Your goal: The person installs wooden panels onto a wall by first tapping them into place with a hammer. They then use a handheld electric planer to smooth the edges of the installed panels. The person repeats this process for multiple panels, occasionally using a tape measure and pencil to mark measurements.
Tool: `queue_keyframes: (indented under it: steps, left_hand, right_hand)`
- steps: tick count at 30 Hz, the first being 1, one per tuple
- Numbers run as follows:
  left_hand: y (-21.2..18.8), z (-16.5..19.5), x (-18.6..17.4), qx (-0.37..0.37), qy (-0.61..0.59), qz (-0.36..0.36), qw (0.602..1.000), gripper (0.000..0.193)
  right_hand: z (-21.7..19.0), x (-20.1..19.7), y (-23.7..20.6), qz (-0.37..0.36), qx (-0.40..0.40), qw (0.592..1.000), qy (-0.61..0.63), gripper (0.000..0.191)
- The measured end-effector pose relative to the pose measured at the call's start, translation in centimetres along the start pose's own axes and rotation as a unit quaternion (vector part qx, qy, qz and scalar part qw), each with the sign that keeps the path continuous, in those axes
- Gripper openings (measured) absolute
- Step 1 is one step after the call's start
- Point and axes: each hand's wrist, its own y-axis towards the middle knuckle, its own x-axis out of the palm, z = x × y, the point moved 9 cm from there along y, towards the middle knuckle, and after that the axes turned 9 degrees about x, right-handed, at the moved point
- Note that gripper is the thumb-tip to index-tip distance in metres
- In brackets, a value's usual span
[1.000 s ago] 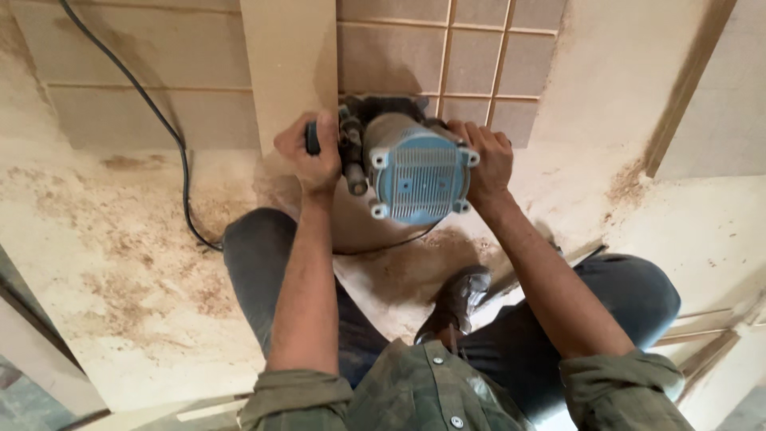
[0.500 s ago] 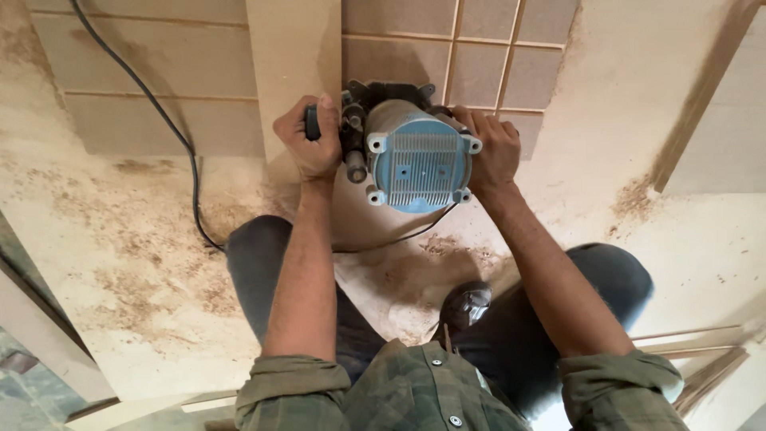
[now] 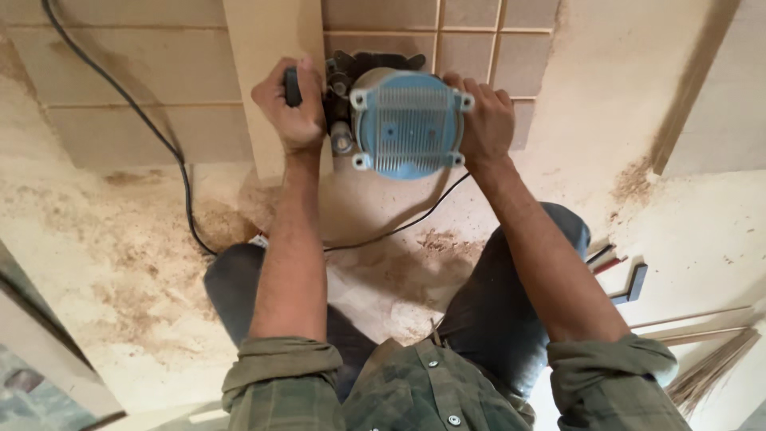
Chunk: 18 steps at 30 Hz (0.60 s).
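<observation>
Routing grooves by the look of it, left hand [image 3: 294, 108] wrapped tight on the black side handle and right hand [image 3: 484, 120] clamped opposite, blue-topped router [image 3: 407, 124] sitting on the grooved board [image 3: 128, 120], next push needs steady pressure along the guide strip [image 3: 267, 48]
</observation>
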Motion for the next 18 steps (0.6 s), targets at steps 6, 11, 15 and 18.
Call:
queue_keyframes:
  steps: [6,11,15,18]
  left_hand:
    - [2.5,0.1,0.9,0.027,0.013,0.004,1.0,0.036]
    - [3.6,-0.2,1.1,0.026,0.036,0.008,0.999,0.036]
    - [4.2,-0.5,1.4,0.022,0.013,0.011,1.0,0.035]
    - [4.6,-0.4,1.4,0.022,0.034,0.01,0.999,0.034]
  right_hand:
    - [-0.3,-1.1,2.6,0.016,-0.011,1.0,-0.018,0.02]
    - [-0.4,-0.7,4.0,-0.003,-0.019,0.999,-0.046,0.022]
    - [-0.1,-0.7,4.5,0.026,-0.022,0.998,-0.054,0.015]
    - [0.3,-0.7,4.6,0.029,-0.017,0.999,-0.026,0.015]
